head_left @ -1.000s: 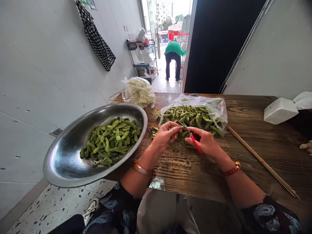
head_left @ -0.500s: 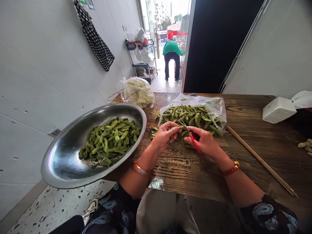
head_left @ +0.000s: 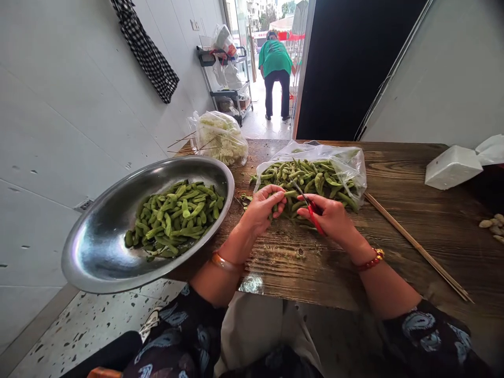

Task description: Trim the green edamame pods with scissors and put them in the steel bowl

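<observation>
My left hand (head_left: 264, 207) is closed on a green edamame pod (head_left: 290, 193), whose end sticks out past the fingertips. Red-handled scissors (head_left: 314, 214) are in my right hand (head_left: 328, 218), with the blades pointing up and left beside that pod. Behind both hands, a heap of edamame pods (head_left: 311, 173) spills from a clear plastic bag (head_left: 352, 163) on the wooden table. At left, a large steel basin (head_left: 98, 252) holds many pods (head_left: 177, 215) gathered toward its right side; it overhangs the table's left edge.
A clear bag of pale cauliflower-like florets (head_left: 221, 134) and thin sticks sit at the back left. Wooden skewers (head_left: 417, 247) lie to the right, near a white tissue box (head_left: 452, 168) and some peanuts (head_left: 494, 224). Beyond the table are a shelf cart (head_left: 226, 79) and a bending person (head_left: 275, 68).
The whole view has shifted, so the table appears slightly higher. My hands keep nearly the same pose at the pod and scissors. The person in the doorway has raised their back a little.
</observation>
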Motion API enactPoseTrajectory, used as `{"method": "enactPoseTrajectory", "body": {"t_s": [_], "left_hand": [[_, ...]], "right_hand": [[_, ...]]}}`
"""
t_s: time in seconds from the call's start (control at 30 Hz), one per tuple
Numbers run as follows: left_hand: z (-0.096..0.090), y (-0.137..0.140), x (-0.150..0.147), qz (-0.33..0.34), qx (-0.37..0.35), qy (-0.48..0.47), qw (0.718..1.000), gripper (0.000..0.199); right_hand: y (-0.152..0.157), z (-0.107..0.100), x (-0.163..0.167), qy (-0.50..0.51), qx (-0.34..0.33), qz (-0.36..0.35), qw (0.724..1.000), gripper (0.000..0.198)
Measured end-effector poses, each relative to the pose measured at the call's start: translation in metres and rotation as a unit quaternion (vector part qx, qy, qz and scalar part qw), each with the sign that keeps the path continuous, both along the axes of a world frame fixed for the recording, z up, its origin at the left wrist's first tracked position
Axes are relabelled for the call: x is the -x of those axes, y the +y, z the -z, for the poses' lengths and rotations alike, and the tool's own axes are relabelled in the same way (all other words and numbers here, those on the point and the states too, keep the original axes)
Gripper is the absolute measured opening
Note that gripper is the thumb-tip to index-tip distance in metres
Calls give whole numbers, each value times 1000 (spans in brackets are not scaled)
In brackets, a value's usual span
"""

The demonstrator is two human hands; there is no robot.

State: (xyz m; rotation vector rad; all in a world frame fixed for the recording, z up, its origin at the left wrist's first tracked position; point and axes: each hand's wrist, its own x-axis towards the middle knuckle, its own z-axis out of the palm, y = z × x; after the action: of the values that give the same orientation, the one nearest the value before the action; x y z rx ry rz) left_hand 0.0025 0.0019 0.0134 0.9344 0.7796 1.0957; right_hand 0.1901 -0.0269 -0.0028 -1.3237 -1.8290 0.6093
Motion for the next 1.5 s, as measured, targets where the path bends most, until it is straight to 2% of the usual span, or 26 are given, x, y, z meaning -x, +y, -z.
{"method": "enactPoseTrajectory", "body": {"t_s": [0.17, 0.27, 0.37, 0.47, 0.53, 0.67, 0.73, 0.8, 0.9, 1.0, 1.1, 1.2, 1.33, 1.5], "left_hand": [[-4, 6, 8, -33, 50, -42, 997, 22], [-6, 6, 12, -21, 37, -19, 999, 27], [-3, 4, 13, 15, -25, 51, 998, 26], [2, 3, 11, 53, -90, 186, 977, 10], [5, 4, 10, 48, -147, 310, 938, 3], [7, 7, 12, 29, -294, 525, 798, 13], [6, 8, 14, 57, -307, 600, 736, 13], [4, 7, 15, 81, -291, 661, 687, 15], [2, 5, 15, 89, -285, 711, 637, 22], [2, 3, 12, 90, -286, 734, 609, 23], [4, 3, 10, 91, -285, 738, 605, 21], [6, 2, 11, 84, -290, 723, 622, 17], [6, 3, 11, 36, -305, 667, 679, 10], [5, 7, 11, -20, -314, 552, 772, 12]], "right_hand": [[2, -3, -6, 43, 18, 26, 999, 53], [1, -5, -8, 50, 22, 27, 998, 54], [1, -7, -8, 53, 26, 23, 998, 55], [1, -7, -7, 53, 30, 25, 998, 57], [2, -6, -7, 53, 30, 25, 998, 57], [3, -5, -8, 54, 23, 25, 998, 55], [4, -5, -9, 53, 22, 28, 998, 54], [4, -5, -9, 52, 24, 29, 998, 54], [4, -4, -9, 52, 26, 29, 998, 55], [4, -3, -8, 51, 23, 28, 998, 56], [5, -3, -7, 43, 25, 26, 998, 58], [5, -2, -8, 38, 27, 29, 998, 57], [6, 0, -9, 40, 23, 27, 999, 55], [6, 0, -10, 43, 18, 28, 999, 54]]}}
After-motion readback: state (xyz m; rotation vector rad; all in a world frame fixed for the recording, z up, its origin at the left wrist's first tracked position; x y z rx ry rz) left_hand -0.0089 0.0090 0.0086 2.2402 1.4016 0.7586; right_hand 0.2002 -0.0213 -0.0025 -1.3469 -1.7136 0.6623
